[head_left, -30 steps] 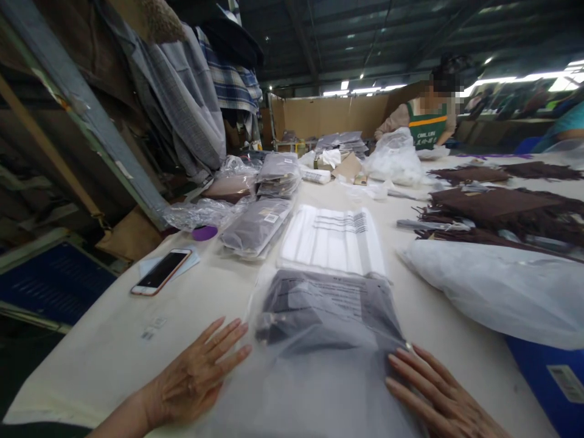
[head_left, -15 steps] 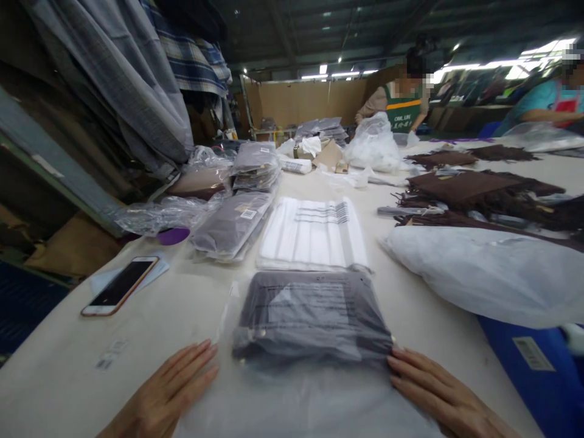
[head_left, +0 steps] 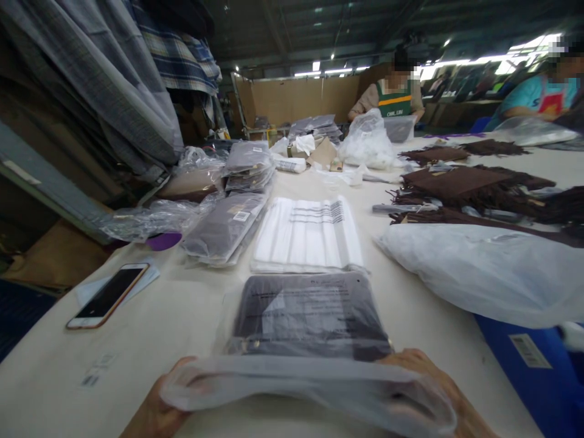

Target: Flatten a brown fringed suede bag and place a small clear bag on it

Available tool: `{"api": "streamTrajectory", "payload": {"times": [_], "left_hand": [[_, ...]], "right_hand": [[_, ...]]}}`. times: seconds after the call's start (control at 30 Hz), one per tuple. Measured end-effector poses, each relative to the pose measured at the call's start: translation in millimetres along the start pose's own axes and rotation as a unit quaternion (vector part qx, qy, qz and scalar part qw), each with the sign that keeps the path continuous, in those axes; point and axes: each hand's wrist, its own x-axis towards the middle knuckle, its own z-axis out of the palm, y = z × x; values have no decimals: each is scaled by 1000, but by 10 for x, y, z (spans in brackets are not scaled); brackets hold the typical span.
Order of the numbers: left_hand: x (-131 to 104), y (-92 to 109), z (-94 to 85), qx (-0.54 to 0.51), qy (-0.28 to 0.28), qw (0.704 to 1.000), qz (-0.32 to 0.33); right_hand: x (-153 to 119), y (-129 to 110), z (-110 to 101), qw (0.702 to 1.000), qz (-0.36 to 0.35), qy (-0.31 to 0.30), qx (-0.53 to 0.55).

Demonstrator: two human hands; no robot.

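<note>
Left hand (head_left: pixel 159 404): curled on the left end of a raised, translucent flap (head_left: pixel 310 380), gripping it; fingertips blurred behind film.

Right hand (head_left: pixel 420 368): curled on the flap's right end, gripping likewise; fingertips partly hidden.

Plastic bag (head_left: pixel 301 292): printed, lying on the table (head_left: pixel 433 340) just ahead of and between both hands; dark grey item (head_left: pixel 292 331) inside.

White printed stack (head_left: pixel 308 237): beyond the bag, straight ahead of the hands.

Phone (head_left: pixel 109 298): forward and left of the left hand.

Handling note, judged from where I stand: both ends want lifting level, with equal pull, so the film stays square; thumbs light, lest thin plastic stretch; the grey item best left flat, its corners unbunched.
</note>
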Motion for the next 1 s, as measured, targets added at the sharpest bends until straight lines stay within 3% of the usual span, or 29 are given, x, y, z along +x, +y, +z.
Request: {"api": "streamTrajectory", "payload": {"times": [0.07, 0.17, 0.23, 0.33, 0.43, 0.57, 0.77, 0.83, 0.9, 0.93, 1.0], "left_hand": [[37, 181, -23, -91, -15, 990, -104], [166, 463, -21, -114, 13, 970, -214], [251, 576, 20, -93, 51, 963, -250], [286, 583, 107, -22, 94, 963, -253], [220, 474, 203, 95, 89, 971, -202], [145, 388, 313, 260, 43, 964, -33], [141, 495, 299, 497, 19, 863, 92], [157, 544, 254, 485, 76, 867, 88], [202, 651, 221, 443, 181, 875, 73], [240, 737, 220, 416, 226, 876, 90], [350, 964, 267, 366, 229, 882, 188]], "right_hand": [[-15, -24, 72, 998, 44, 34, 36], [-12, -23, 217, 970, 202, 114, 65], [12, -13, 311, 951, 266, 148, 58], [60, -15, 407, 945, 268, 179, 48], [99, -23, 464, 952, 236, 192, -22], [140, 7, 524, 941, 193, 190, -202], [248, 4, 538, 897, 136, 159, -389], [293, -34, 527, 886, 135, 178, -407], [331, -74, 518, 882, 138, 188, -410], [345, -91, 516, 881, 139, 188, -410], [360, -112, 517, 882, 141, 188, -409]]}}
